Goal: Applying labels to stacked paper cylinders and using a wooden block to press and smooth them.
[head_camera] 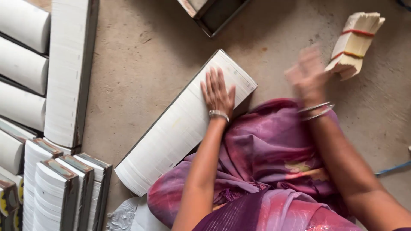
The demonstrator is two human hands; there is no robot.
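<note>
In the head view, our left hand (218,92) lies flat, fingers spread wide and holding nothing, on the long white stack of paper sheets (184,124) that runs diagonally through the middle of the frame on the concrete floor (141,64). The stack looks dense and heavy as a whole, yet its thin sheets would likely slide and fan apart; we judge it best taken from both long sides or under the ends, pressed together. Our right hand (306,75), blurred at upper right, is just beside a small cream bundle (355,42) bound by red and yellow rubber bands; we cannot tell whether its grip is wide or closed. Similar white blocks (64,72) and curved rolls (23,68) line the left edge, and purple draped cloth (274,158) fills the lower centre.
</note>
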